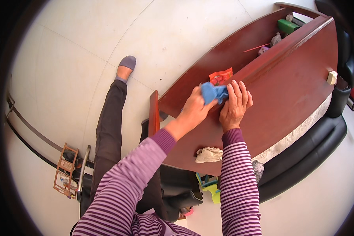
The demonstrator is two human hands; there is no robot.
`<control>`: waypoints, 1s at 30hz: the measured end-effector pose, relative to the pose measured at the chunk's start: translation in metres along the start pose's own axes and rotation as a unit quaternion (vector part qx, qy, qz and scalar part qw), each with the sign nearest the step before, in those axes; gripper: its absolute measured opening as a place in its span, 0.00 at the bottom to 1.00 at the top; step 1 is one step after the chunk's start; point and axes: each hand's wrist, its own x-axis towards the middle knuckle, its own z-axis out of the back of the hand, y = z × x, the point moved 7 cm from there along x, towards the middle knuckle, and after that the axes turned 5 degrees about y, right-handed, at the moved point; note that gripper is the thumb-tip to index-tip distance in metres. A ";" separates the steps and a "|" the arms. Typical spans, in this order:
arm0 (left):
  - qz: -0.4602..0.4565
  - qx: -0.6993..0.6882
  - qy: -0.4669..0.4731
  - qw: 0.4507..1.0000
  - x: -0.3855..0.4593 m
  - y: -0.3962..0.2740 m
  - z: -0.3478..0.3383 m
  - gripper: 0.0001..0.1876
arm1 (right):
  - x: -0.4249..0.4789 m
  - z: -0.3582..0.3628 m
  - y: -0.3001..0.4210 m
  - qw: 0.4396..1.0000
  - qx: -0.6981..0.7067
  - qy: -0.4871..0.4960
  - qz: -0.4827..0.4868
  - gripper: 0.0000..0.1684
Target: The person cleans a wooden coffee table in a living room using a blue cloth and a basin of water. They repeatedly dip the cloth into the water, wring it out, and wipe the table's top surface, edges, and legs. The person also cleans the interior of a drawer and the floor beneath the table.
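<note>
A bunched blue cloth [210,93] is gripped in my left hand [191,107], above the near edge of a dark red wooden table. Motion blurs that hand and the cloth slightly. My right hand [235,104] lies with extended fingers on the raised tabletop [283,97], close to its edge. The cloth's right end meets the index finger there; whether it is pinched is hidden. Just beyond the cloth, a red-orange packet [221,76] sits on the table's lower shelf [239,50].
Farther along the shelf are a green box [287,26] and a purple item [263,50]. A crumpled beige cloth [209,155] lies on the tabletop, and a small cream block [332,77] at its far end. A black sofa [301,156] borders the right. A wooden rack [66,171] stands lower left.
</note>
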 end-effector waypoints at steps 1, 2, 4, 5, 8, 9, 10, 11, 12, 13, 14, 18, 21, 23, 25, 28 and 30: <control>0.034 -0.015 0.018 0.999 0.009 -0.003 -0.003 0.19 | 0.000 0.001 -0.001 1.000 0.003 0.000 0.002 0.24; 0.004 0.000 0.003 1.000 0.002 -0.004 -0.001 0.19 | -0.002 0.000 -0.001 1.000 0.007 0.001 0.005 0.24; -0.064 0.033 -0.024 0.997 -0.026 0.005 0.007 0.20 | -0.003 -0.002 -0.002 1.000 0.014 -0.005 0.011 0.23; -0.018 0.020 -0.016 1.000 -0.048 0.020 0.013 0.20 | -0.005 -0.001 -0.004 1.000 0.011 -0.005 0.006 0.23; -0.012 0.116 0.000 0.993 -0.136 0.048 0.041 0.21 | -0.001 0.000 -0.004 1.000 0.006 -0.012 -0.001 0.23; 0.035 0.110 -0.004 0.993 -0.164 0.056 0.048 0.21 | 0.000 0.001 -0.004 1.000 0.004 -0.012 -0.002 0.23; 0.084 0.104 -0.008 0.991 -0.186 0.059 0.051 0.21 | -0.002 0.001 -0.004 1.000 0.003 -0.009 -0.002 0.23; 0.069 0.124 -0.008 0.990 -0.201 0.051 0.047 0.21 | -0.005 0.002 -0.004 1.000 -0.001 -0.006 -0.002 0.23; 0.051 0.146 -0.009 0.988 -0.207 0.035 0.046 0.21 | -0.004 0.002 -0.003 1.000 -0.004 -0.009 -0.001 0.23; 0.033 0.169 -0.009 0.985 -0.208 0.025 0.045 0.22 | -0.004 0.002 -0.003 1.000 -0.008 -0.011 -0.001 0.23; 0.004 0.211 -0.042 0.977 -0.204 0.025 0.042 0.22 | -0.003 0.002 -0.004 1.000 -0.006 -0.014 -0.001 0.23; 0.016 0.201 -0.118 0.972 -0.170 0.022 0.034 0.18 | -0.001 -0.001 -0.004 1.000 -0.003 -0.013 -0.001 0.25; -0.080 0.254 -0.122 0.956 -0.130 -0.004 0.022 0.13 | -0.003 0.000 -0.004 1.000 0.000 -0.015 -0.011 0.27; -0.113 0.240 -0.134 0.955 -0.094 -0.014 0.013 0.14 | -0.001 0.001 -0.002 0.999 0.018 -0.022 -0.016 0.28; -0.059 0.214 -0.094 0.970 -0.048 -0.030 0.005 0.17 | -0.002 0.001 -0.004 0.999 0.023 -0.041 -0.008 0.32; -0.062 0.189 -0.067 0.978 -0.032 -0.038 0.004 0.20 | 0.000 0.006 -0.006 0.996 0.051 -0.076 -0.009 0.35; -0.070 0.184 -0.059 0.979 -0.041 -0.036 0.008 0.21 | -0.002 0.009 -0.006 0.996 0.059 -0.071 -0.016 0.35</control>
